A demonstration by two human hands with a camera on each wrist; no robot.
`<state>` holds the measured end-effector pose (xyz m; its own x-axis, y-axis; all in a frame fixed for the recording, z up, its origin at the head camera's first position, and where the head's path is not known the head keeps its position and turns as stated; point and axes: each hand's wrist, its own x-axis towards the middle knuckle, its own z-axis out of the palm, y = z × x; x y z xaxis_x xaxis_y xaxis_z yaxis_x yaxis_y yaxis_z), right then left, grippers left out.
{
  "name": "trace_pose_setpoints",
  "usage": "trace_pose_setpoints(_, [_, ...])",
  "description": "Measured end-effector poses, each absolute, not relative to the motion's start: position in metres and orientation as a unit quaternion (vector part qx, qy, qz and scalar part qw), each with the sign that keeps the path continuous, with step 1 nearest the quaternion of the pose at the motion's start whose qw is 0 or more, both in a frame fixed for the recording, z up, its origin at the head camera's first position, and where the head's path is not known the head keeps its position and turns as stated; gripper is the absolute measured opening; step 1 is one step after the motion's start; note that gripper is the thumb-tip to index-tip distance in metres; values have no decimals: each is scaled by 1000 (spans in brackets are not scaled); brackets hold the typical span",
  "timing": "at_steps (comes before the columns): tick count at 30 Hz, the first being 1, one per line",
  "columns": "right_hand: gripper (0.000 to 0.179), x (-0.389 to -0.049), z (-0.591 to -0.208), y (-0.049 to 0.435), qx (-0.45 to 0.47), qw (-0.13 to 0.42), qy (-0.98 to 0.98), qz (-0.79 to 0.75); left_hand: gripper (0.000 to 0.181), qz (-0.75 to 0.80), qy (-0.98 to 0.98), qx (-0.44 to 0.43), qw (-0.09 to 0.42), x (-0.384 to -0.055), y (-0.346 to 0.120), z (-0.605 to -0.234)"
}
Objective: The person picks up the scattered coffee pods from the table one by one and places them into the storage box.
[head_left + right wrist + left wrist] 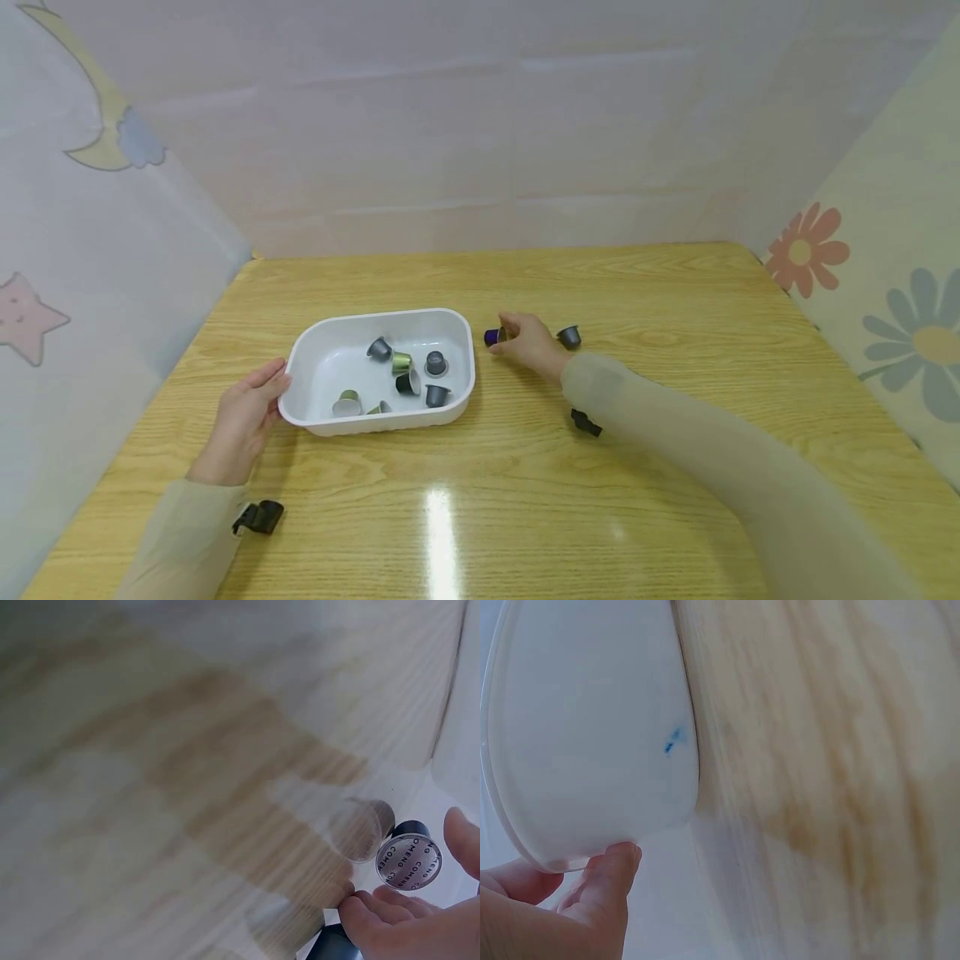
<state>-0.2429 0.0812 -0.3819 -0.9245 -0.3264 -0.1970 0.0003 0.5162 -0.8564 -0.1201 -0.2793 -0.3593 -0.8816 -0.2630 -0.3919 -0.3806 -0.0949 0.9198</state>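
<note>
My left hand (243, 414) grips the left end of a white plastic tray (300, 357). In the left wrist view, its thumb and fingers hold the tray's rim corner. To the right of the tray, my right hand (531, 342) reaches around a purple coffee capsule (492, 337) on the table. In the right wrist view, a capsule with a printed lid (409, 862) lies between the thumb and the fingers, with a gap visible at the thumb. A second capsule (364, 829) lies against it. A grey capsule (569, 337) lies behind the right wrist.
Several capsules lie inside the tray, among them a green one (402, 362), a black one (408, 382) and a grey one (436, 362). The wooden table (637, 283) is enclosed by printed cloth walls (420, 125). A dark object (334, 945) shows partly below the right fingers.
</note>
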Motion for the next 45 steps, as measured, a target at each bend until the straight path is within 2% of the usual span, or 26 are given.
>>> trace_pose_setpoints(19, [56, -250, -387, 78, -137, 123, 912, -366, 58, 696, 671, -251, 41, -121, -278, -358])
trace_pose_setpoints(30, [56, -251, -386, 81, -107, 130, 888, -429, 57, 694, 677, -243, 41, -119, -278, -357])
trace_pose_setpoints(37, [59, -245, -372, 85, -77, 164, 853, -489, 57, 692, 680, -240, 39, -120, -277, -359])
trace_pose_setpoints(45, [56, -239, -357, 88, -80, 151, 833, -527, 57, 695, 674, -246, 35, -119, -277, -359])
